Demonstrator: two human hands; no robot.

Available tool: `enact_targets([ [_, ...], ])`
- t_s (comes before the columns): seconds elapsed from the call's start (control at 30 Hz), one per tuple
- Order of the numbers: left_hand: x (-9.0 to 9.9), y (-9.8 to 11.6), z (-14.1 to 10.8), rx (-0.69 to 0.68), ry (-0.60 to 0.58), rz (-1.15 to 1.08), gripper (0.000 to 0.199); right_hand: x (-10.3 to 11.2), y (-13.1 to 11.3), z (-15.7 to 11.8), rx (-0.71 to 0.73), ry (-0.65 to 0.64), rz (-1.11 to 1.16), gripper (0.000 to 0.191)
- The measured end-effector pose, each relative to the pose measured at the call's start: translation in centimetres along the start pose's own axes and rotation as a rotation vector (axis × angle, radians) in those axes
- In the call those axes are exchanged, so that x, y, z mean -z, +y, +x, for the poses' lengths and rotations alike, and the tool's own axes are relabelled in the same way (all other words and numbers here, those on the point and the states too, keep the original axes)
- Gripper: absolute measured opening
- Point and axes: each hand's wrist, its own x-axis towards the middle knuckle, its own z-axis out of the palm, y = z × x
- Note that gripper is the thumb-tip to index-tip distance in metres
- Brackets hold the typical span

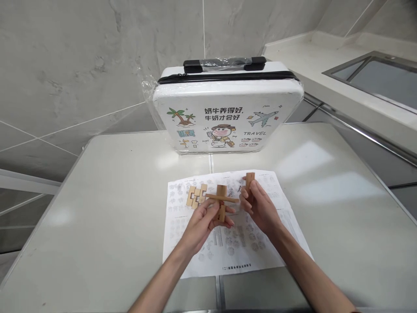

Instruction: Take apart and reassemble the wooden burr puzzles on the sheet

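Observation:
My left hand (pixel 208 217) is closed around a few joined wooden puzzle pieces (pixel 222 191), which form a cross with one flat piece lying sideways. Between the thumb and fingers of my right hand (pixel 259 204), a single wooden puzzle piece (pixel 249 180) stands upright, apart from the joined ones. Left of them, several lighter notched wooden pieces (pixel 196 195) rest on a printed sheet (pixel 192 265). Small diagrams and lines of text cover this paper, and my hands hide part of it.
A white table (pixel 107 208) carries the sheet, with a seam down its middle. At its back stands a white suitcase (pixel 228 100) with cartoon prints, wrapped in clear plastic. To the right is a pale counter (pixel 299 52) with a sink (pixel 384 82). Grey tiled wall (pixel 81 56) rises behind.

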Motion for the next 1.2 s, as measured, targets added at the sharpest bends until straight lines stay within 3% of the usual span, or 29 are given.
enact_targets([
  [0.13, -0.6, -1.5, 1.2, 0.066, -0.098, -0.039, 0.039, 0.6, -0.3, 0.3, 0.042, 0.048, -0.020, 0.040],
  [0.27, -0.4, -2.4, 2.1, 0.092, -0.100, -0.126, 0.037, 0.5, -0.5, 0.3, 0.070, -0.028, 0.019, 0.049],
  [0.37, 0.2, -2.7, 2.4, 0.067, -0.081, -0.191, 0.036, 0.5, -0.3, 0.2, 0.110, -0.042, -0.023, 0.034],
  [0.53, 0.9, -2.9, 2.5, 0.043, -0.056, -0.239, 0.035, 1.2, 0.7, 0.0, 0.119, -0.058, -0.186, 0.041],
  [0.7, 0.8, -3.0, 2.5, 0.048, -0.055, -0.246, 0.033, 1.0, 1.2, -0.3, 0.148, -0.122, -0.312, 0.036],
  [0.9, 0.9, -3.2, 2.5, 0.047, -0.064, -0.243, 0.032, 0.3, 1.1, -0.4, 0.172, -0.202, -0.359, 0.038],
  [1.2, 0.8, -3.2, 2.4, 0.037, -0.074, -0.222, 0.033, 0.3, 1.4, -0.5, 0.204, -0.187, -0.413, 0.037],
])
